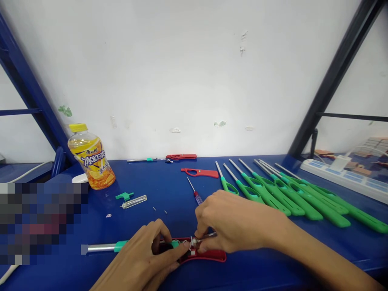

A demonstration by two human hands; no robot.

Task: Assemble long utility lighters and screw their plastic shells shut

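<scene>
A red-handled long lighter [209,256] lies opened on the blue table near the front edge, its metal tube [98,247] pointing left with a green collar. My left hand [142,258] is closed on the lighter's handle, pressing it down. My right hand [233,224] pinches a small metal part at the lighter's middle, where white wire shows. The fingertips of both hands nearly meet there.
A row of several green long lighters [287,194] lies at the right. A red handle shell [201,173], a small screwdriver [194,193], a clear tube [135,201], a green trigger piece [123,196] and an iced-tea bottle [91,159] sit behind. A power strip [342,173] lies far right.
</scene>
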